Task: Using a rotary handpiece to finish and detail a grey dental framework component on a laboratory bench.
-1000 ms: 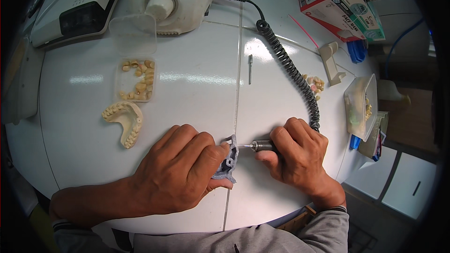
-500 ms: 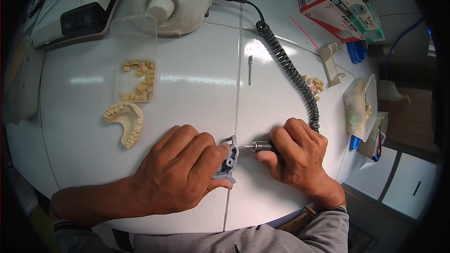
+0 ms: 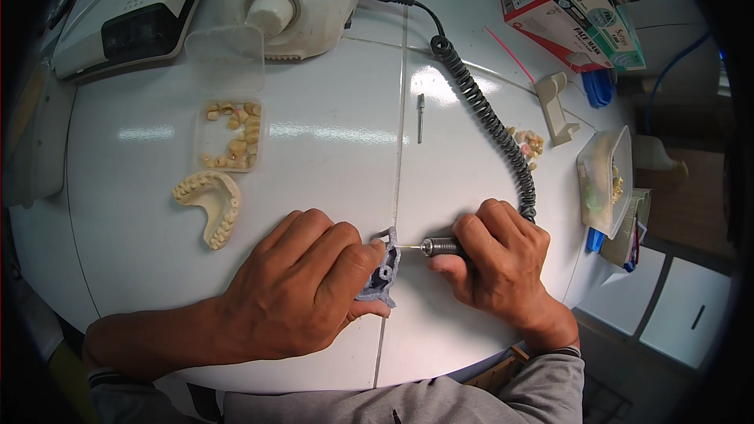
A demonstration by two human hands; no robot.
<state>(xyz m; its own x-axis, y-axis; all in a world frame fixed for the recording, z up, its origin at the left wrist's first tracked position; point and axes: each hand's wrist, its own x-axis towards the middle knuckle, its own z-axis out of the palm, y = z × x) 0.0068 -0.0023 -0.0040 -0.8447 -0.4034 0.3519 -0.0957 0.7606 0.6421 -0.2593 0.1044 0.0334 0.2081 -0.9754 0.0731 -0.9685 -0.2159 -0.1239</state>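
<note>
My left hand is closed around a small grey piece with an irregular rim and a ring-shaped boss, perhaps a dental casting; my fingers hide much of it. In my right hand is a rotary handpiece, gripped near its ribbed metal nose. Its thin bur points left and meets the upper right edge of the grey piece, or comes very close to it. From behind my right hand a coiled black cord runs up to a plug at the white control unit.
Left of my hands lie a cream dental cast and a clear lidded box of tooth-like pieces. A loose bur lies ahead. At right are a cream handpiece rest, loose teeth, a plastic tub and a mask box.
Almost nothing differs. The handpiece and my right hand have shifted very slightly, along with a tiny shift of the whole view; my left hand keeps the grey piece in place.
</note>
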